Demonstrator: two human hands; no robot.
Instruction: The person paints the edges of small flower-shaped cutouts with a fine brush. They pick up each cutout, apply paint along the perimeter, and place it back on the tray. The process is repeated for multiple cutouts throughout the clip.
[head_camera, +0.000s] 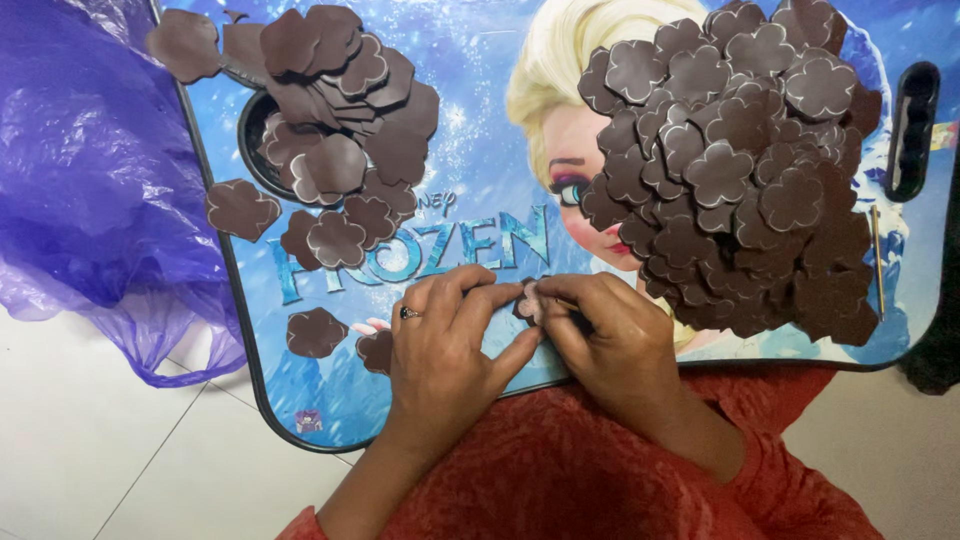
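Near edge of the lap tray: left hand and right hand meet, both pinching one small brown flower cutout between fingertips. It looks like a shaping or peeling step, calling for a fine, steady fingertip grip. Loose cutouts lie at the near left. Further out, a big heap fills the right side, a smaller pile the far left corner. Purple plastic bag sits off the left edge.
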